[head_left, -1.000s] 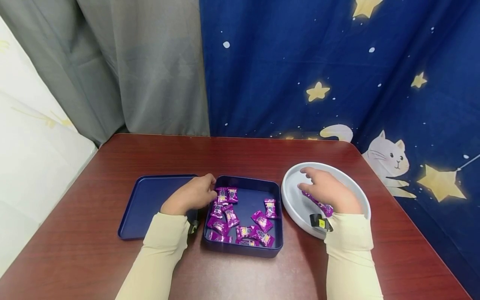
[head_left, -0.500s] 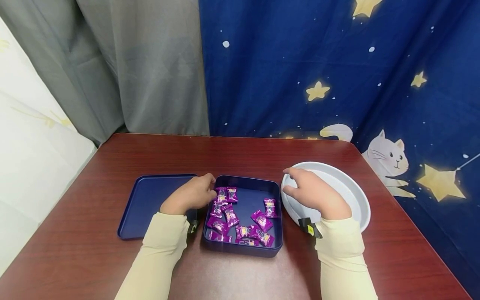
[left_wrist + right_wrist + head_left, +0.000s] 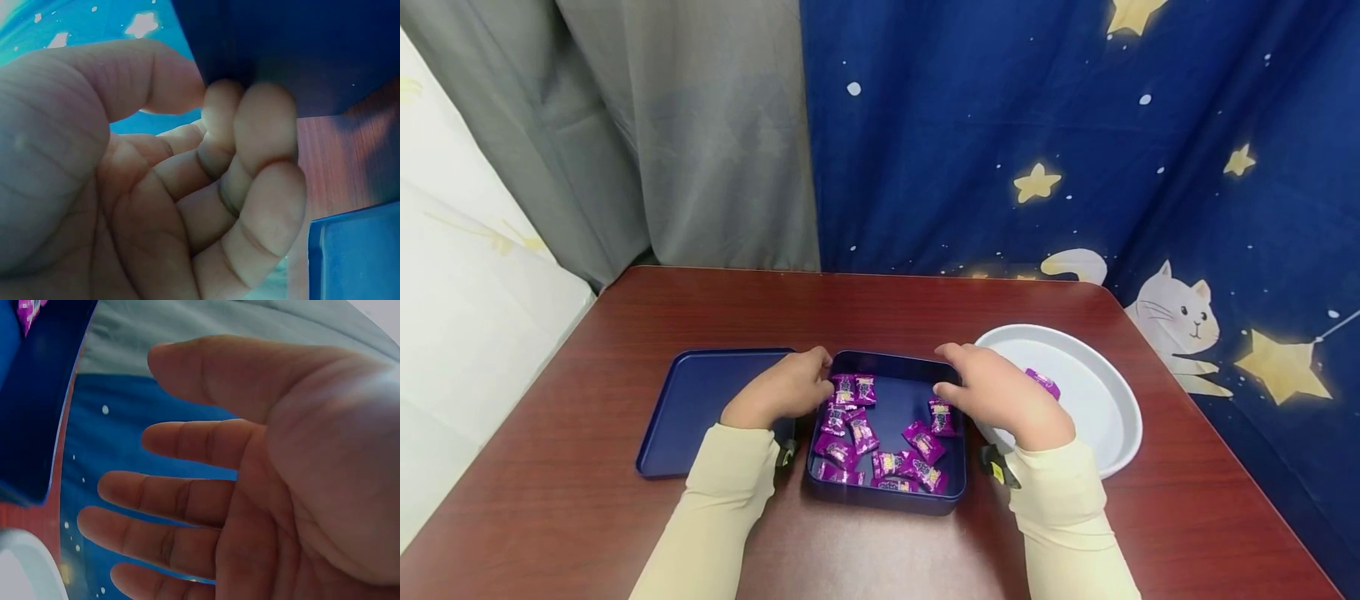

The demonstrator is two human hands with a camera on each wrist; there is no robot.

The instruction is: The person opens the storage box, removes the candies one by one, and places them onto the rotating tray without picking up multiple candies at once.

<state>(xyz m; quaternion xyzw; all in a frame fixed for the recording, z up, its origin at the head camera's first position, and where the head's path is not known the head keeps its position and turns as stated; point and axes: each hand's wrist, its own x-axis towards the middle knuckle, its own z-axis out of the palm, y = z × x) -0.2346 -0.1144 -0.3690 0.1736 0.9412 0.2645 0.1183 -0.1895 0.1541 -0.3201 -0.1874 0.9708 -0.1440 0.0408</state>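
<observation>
A square dark-blue tin (image 3: 886, 501) holds several purple wrapped candies (image 3: 922, 440). My left hand (image 3: 823, 379) grips its left wall, fingers curled against the side and thumb at the rim; the left wrist view shows that hand (image 3: 212, 112) pressed to the tin (image 3: 300, 50). My right hand (image 3: 951, 379) hovers over the tin's right edge, fingers spread and relaxed. It holds nothing, as the right wrist view of the hand (image 3: 153, 397) confirms. One purple candy (image 3: 1042, 382) lies in the white plate (image 3: 1097, 375) to the right.
The tin's blue lid (image 3: 700, 408) lies flat at the left of the tin, also visible as the lid (image 3: 356, 256) below my fingers. The dark red table (image 3: 880, 308) ends at a curtain and a starry blue cloth (image 3: 1075, 125) behind.
My right hand has left the white plate and moved left to the tin's right edge, leaving a purple candy in the plate. The left hand has not moved.
</observation>
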